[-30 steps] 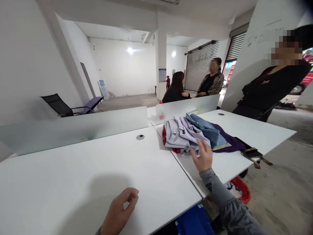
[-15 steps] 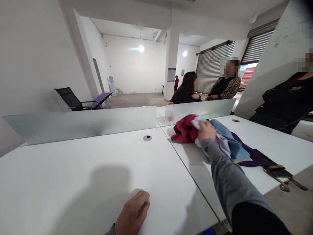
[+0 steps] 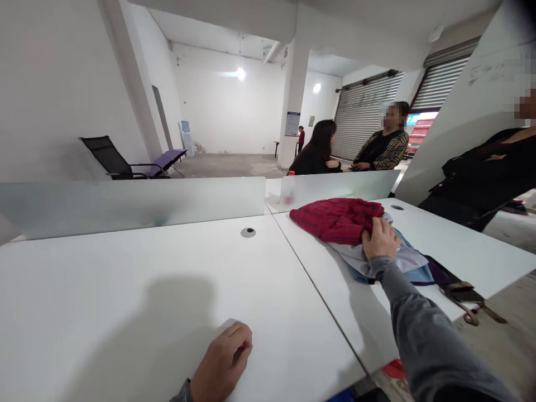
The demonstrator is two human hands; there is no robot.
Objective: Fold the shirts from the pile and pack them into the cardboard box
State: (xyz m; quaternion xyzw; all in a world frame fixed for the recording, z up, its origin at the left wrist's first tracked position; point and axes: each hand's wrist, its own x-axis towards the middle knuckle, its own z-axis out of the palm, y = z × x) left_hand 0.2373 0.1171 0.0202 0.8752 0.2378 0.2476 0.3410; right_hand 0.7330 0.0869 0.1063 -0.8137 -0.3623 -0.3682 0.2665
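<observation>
My left hand (image 3: pixel 224 360) rests on the white table (image 3: pixel 125 301) at the bottom of the view, its fingers loosely curled with nothing visible in them. To the right, my right hand (image 3: pixel 382 239) is closed at the near right edge of a red plaid garment (image 3: pixel 335 218); the fingertips are partly hidden in the cloth. The red garment lies spread over a heap of clothes. Under it show a pale grey garment (image 3: pixel 408 257), a light blue one (image 3: pixel 424 273) and a bit of dark purple cloth (image 3: pixel 438 272).
Frosted dividers (image 3: pixel 201 198) run along the table's back edge. A strapped brown and black item (image 3: pixel 463 293) lies at the right edge. People sit and stand beyond, including a person in black (image 3: pixel 489 178) at right. A black chair (image 3: pixel 106 156) stands behind the left divider.
My right hand has moved right and slightly nearer. The red garment, bunched at the left before, now lies spread across the heap, covering much of it. My left hand stays curled on the table.
</observation>
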